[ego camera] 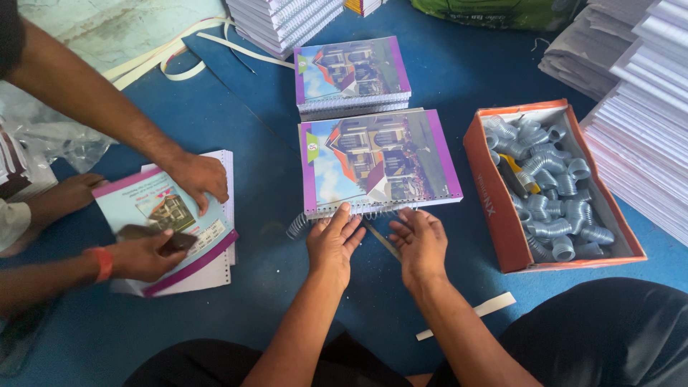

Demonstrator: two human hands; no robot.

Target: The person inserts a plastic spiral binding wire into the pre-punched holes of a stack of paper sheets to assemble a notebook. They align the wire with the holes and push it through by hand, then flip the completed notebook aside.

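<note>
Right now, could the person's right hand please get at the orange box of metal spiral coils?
Probably yes. The right hand rests at the notebook's punched edge, and the open-topped orange box of spiral coils sits just to its right, with only bare blue floor between.

One head-worn view looks steeply down, close over the hands (376, 244) at the near centre, facing the far side of the blue floor (251, 122); paper stacks (638, 107) edge the right

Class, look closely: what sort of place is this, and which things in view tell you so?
Probably a small notebook-binding workshop, worked on the floor. Clues: a box of coiled spiral bindings, tall stacks of punched pages, and a covered notebook with a spiral being fed along its edge by two hands.
</note>
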